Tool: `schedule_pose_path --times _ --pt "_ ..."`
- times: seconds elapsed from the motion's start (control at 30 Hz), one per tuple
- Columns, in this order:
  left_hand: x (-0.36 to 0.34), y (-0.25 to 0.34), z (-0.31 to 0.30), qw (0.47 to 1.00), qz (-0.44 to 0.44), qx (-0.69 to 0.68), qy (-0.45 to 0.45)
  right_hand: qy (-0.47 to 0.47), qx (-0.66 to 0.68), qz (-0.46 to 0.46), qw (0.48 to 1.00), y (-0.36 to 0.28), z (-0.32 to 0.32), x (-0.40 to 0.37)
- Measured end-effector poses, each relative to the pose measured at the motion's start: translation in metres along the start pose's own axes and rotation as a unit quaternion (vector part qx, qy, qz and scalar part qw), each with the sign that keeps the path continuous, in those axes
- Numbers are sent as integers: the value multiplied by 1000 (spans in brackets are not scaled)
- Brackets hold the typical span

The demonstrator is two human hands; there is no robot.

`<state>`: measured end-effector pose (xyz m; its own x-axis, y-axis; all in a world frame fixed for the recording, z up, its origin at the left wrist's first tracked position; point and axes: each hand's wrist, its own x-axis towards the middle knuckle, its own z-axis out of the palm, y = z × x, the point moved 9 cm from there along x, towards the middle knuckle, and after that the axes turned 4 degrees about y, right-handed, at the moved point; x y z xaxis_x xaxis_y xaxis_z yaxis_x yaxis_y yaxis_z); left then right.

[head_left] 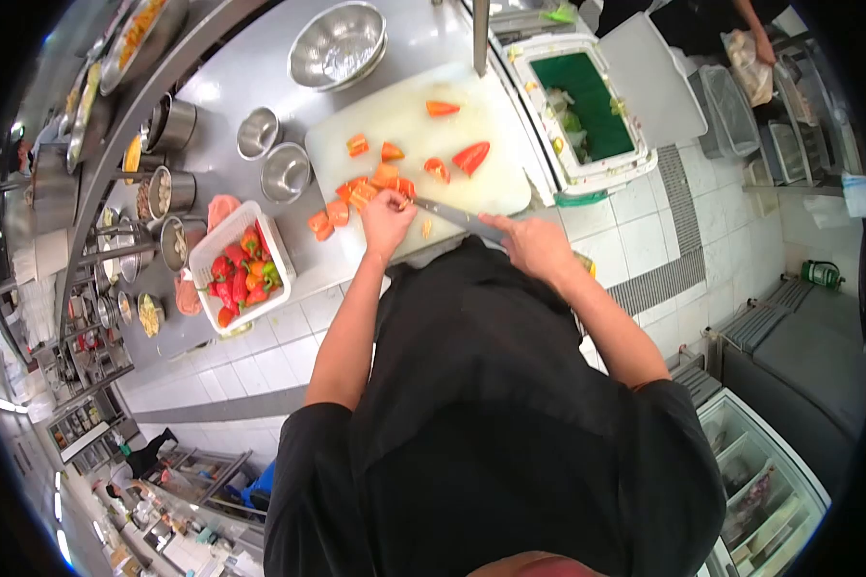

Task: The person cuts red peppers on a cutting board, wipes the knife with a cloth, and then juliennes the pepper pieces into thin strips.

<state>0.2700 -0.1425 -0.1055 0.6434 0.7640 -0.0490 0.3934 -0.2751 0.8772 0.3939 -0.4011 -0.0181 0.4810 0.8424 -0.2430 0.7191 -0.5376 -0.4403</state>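
My right hand (pixel 537 247) is wrapped round the handle of a kitchen knife (pixel 460 217). The blade points left across the near edge of a white cutting board (pixel 496 125), its tip close to my other hand. My left hand (pixel 388 221) has its fingers closed in a pinch on a small piece of red-orange pepper (pixel 407 188) beside the knife tip; the fingers partly hide it. Cut orange pepper pieces (pixel 360 192) lie clustered around that hand. Farther out on the board are a larger red pepper piece (pixel 471 158) and an orange one (pixel 442 109).
A white basket (pixel 205 252) of whole peppers stands left of the board. Steel bowls (pixel 286 173) and a steel colander (pixel 308 48) sit beyond. At the right is a white-rimmed bin (pixel 601 178) with scraps. Another person's hand (pixel 763 46) shows at the upper right.
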Motion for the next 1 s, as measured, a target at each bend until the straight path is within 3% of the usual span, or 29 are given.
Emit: schedule_pose_path --times 0.17,0.23,0.27,0.33,0.4,0.43,0.5,0.53,0.6,0.7,0.83,0.9,1.0 --pt "-3 -14 -9 999 -11 -20 33 -6 -17 16 1000 1 -2 0" --pt "-11 -32 -7 960 -147 -232 50 -3 -18 20 1000 2 0 -3" --pt "-6 -23 -4 961 -137 -237 48 -8 -15 17 1000 1 1 -4" --pt "3 26 11 945 -94 -314 -6 -15 -12 9 1000 0 -1 0" --pt "10 151 18 971 44 -226 -66 -6 -12 6 1000 -5 -9 1" --pt "22 177 13 970 48 -227 -67 -1 -11 1 1000 -8 -14 0" --pt "35 224 17 977 169 -89 -98 12 6 3 1000 -9 -30 -8" --pt "47 209 15 976 171 -92 -98 23 26 4 999 -8 -39 -13" --pt "76 137 34 971 145 43 -187 25 32 20 999 9 -51 -29" --pt "60 75 51 964 152 98 -196 45 64 53 996 46 -56 -56" --pt "33 91 69 957 218 62 -181 92 120 137 979 72 -54 -65" --pt "41 65 79 967 113 101 -203 80 149 168 971 78 -41 -60" --pt "29 72 68 979 90 97 -156 138 161 110 971 72 -23 -48"
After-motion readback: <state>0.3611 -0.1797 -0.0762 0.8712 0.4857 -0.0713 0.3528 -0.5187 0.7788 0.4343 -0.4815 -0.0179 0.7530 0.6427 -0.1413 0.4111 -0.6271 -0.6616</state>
